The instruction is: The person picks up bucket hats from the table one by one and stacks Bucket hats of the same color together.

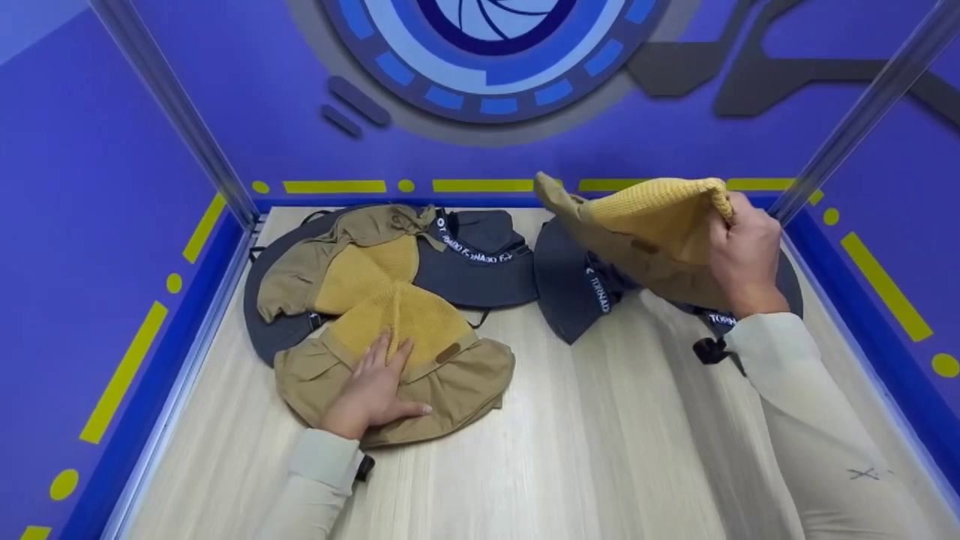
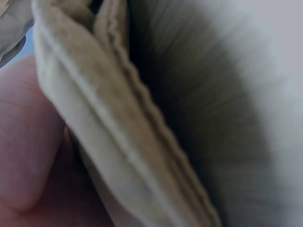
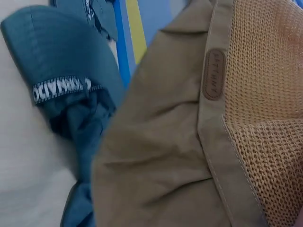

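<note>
In the head view my left hand (image 1: 373, 390) rests with spread fingers on a sun hat (image 1: 442, 397) that has a yellow knit crown and a khaki brim. The left wrist view shows its folded brim edge (image 2: 109, 113) close up beside a finger. My right hand (image 1: 746, 251) pinches the crown top of a second yellow-and-khaki sun hat (image 1: 652, 217), raised and tilted. A brown label (image 3: 214, 74) marks its band in the right wrist view. Below that raised hat lies a dark hat (image 1: 564, 277) with white lettering, partly hidden.
Another yellow-and-khaki hat (image 1: 367, 270) lies on a dark hat (image 1: 262, 322) at the back left. Between the two sides sits a dark brim (image 1: 480, 281) with a lettered band. Blue panels (image 1: 247, 105) wall the wooden table (image 1: 585, 450) at the back and sides.
</note>
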